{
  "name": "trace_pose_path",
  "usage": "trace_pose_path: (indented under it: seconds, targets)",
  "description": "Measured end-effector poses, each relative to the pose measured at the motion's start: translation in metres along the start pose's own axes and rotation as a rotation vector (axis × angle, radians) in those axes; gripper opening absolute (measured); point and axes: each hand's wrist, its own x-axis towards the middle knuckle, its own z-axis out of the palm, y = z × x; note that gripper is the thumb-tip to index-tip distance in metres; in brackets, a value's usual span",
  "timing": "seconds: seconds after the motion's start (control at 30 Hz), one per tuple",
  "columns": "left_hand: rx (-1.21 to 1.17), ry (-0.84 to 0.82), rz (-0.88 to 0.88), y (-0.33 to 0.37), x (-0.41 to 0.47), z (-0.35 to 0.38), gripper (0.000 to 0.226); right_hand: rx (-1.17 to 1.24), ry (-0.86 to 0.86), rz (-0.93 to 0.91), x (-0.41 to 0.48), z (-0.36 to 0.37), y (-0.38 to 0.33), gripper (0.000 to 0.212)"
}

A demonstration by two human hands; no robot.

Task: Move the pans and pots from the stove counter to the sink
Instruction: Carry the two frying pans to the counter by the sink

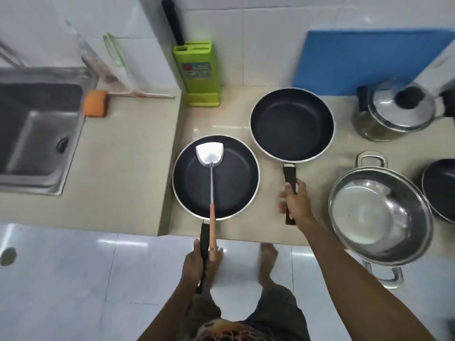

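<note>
Two black non-stick frying pans sit side by side on the beige counter. My left hand [199, 264] grips the handle of the near pan [236, 183], which overhangs the counter edge, together with the wooden handle of a steel spatula [209, 153] lying in it. My right hand [294, 201] is closed around the black handle of the far pan [291, 124]. A large open steel pot [379, 215] stands at the right, a lidded steel pot [396, 112] behind it, and another black pan [440, 188] is cut off by the right edge. The steel sink [37, 134] lies at the left.
A green knife block [199, 72] stands against the tiled wall. An orange sponge [95, 104] with a long stick lies beside the sink. A blue board [369, 60] leans on the wall at the right. My bare feet show on the white floor tiles below.
</note>
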Motion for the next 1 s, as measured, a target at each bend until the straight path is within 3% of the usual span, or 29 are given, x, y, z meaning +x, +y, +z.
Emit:
trace_pose_path:
  seconds: [0.17, 0.3, 0.53, 0.77, 1.0]
  targets:
    - [0.134, 0.190, 0.092, 0.000, -0.007, 0.023, 0.073, 0.095, -0.110, 0.045, 0.013, -0.008, 0.001, 0.028]
    - [0.226, 0.321, 0.146, 0.000, -0.018, 0.037, 0.078, 0.063, -0.004, -0.040, 0.011, -0.015, -0.001, 0.031]
    - [0.240, 0.374, 0.192, 0.003, -0.046, 0.042, 0.085, -0.034, 0.054, -0.119, 0.000, -0.035, -0.009, 0.031]
    - [0.131, 0.373, 0.305, 0.024, -0.063, -0.002, 0.078, -0.043, 0.130, -0.262, -0.051, -0.034, -0.023, 0.031]
    - [-0.002, 0.429, 0.376, 0.013, -0.070, -0.094, 0.079, -0.110, 0.109, -0.423, -0.138, 0.004, -0.047, 0.030]
